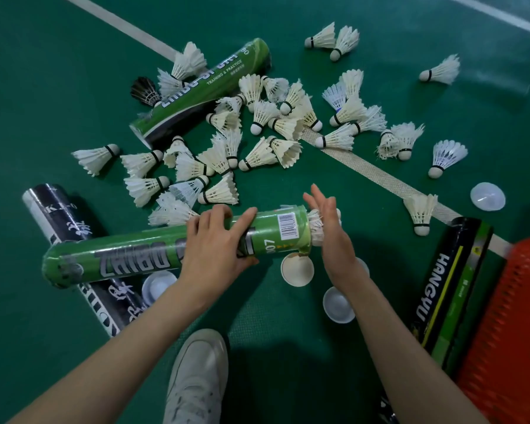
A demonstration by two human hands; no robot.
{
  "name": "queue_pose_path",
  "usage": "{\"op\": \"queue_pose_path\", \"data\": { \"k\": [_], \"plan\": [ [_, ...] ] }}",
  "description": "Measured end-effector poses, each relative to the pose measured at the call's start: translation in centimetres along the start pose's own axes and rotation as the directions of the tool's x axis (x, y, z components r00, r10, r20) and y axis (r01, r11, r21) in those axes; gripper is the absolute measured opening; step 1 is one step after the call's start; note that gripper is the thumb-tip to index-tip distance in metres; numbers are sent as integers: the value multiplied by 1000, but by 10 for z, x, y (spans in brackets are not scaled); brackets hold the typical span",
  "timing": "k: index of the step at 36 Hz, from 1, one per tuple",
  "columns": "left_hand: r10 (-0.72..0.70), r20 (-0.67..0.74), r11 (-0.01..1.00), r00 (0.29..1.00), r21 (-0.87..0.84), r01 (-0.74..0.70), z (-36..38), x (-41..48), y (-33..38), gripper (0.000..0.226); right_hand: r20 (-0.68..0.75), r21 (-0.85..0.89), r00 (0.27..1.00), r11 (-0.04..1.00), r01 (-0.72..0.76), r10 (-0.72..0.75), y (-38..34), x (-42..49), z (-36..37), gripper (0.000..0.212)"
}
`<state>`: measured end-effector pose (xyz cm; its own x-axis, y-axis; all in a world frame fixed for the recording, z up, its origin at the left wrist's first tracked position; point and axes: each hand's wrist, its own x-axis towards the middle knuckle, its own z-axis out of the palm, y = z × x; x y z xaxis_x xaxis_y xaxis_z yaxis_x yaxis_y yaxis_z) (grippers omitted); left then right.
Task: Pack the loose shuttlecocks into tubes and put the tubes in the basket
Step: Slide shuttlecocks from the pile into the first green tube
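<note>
My left hand [214, 240] grips a green tube [129, 255] around its middle and holds it level above the floor. A white shuttlecock [316, 225] sticks out of the tube's right mouth. My right hand [331, 231] is flat against that shuttlecock, fingers straight and apart. Several loose white shuttlecocks [257, 130] lie scattered on the green floor beyond the tube. The orange basket [514, 332] stands at the right edge.
A second green tube [202, 93] lies among the shuttlecocks at the back. A black tube [74, 240] lies under the held one, and a black-green tube [450, 289] leans by the basket. White caps [297, 269] [338, 304] [487, 196] lie around. My white shoe [199, 377] is below.
</note>
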<state>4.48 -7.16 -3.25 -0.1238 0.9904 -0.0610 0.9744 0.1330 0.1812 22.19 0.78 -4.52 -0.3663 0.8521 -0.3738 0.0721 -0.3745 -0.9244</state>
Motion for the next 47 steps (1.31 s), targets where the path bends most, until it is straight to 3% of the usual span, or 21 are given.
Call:
{"op": "queue_pose_path", "data": {
  "k": [8, 13, 15, 18, 21, 23, 26, 29, 32, 34, 37, 39, 42, 47],
  "plan": [
    [-17, -42, 1000, 999, -20, 16, 3, 2, 9, 87, 41, 114, 998, 992, -50, 46, -3, 0, 14, 51],
    [-11, 73, 1000, 997, -1, 11, 3, 8, 12, 85, -27, 95, 996, 992, -82, 85, 5, 4, 9, 50],
    [-17, 98, 1000, 995, -3, 18, 5, 9, 13, 85, -166, -16, 986, 1000, -21, 18, 8, 7, 7, 40],
    [-21, 127, 1000, 992, 5, 21, 8, 7, 12, 84, -387, -313, 905, 949, 51, -176, 10, 12, -5, 20],
    [-27, 142, 999, 989, 22, 24, 9, 5, 9, 84, -346, -634, 883, 773, 31, -319, 18, 23, -22, 31],
    [-34, 130, 999, 991, 16, 33, 10, 4, 7, 84, -253, -727, 939, 686, -24, -235, 27, 31, -28, 43],
    [-48, 126, 999, 991, 18, 47, 11, 3, 5, 84, -211, -723, 977, 679, -129, -40, 39, 35, -33, 42],
    [-66, 129, 998, 990, 31, 62, 10, 4, 3, 84, -241, -789, 966, 597, -142, -89, 42, 28, -35, 30],
    [-79, 120, 997, 990, 29, 76, 10, 4, 0, 84, -284, -791, 949, 594, -150, -138, 43, 21, -37, 26],
    [-87, 128, 996, 988, 38, 82, 11, 4, 0, 84, -311, -760, 934, 635, -135, -174, 43, 19, -38, 27],
    [-88, 143, 995, 986, 52, 81, 11, 3, 1, 84, -443, -572, 876, 813, -113, -190, 37, 20, -38, 24],
    [-84, 141, 996, 986, 43, 78, 11, 2, 3, 84, -470, -496, 865, 864, -92, -177, 36, 22, -38, 24],
    [-78, 139, 996, 987, 46, 72, 10, 2, 5, 84, -378, -596, 908, 798, -87, -183, 40, 22, -35, 24],
    [-74, 123, 997, 990, 40, 70, 9, 3, 5, 84, -306, -672, 951, 715, -193, -31, 53, 16, -40, 44]
  ]
}}
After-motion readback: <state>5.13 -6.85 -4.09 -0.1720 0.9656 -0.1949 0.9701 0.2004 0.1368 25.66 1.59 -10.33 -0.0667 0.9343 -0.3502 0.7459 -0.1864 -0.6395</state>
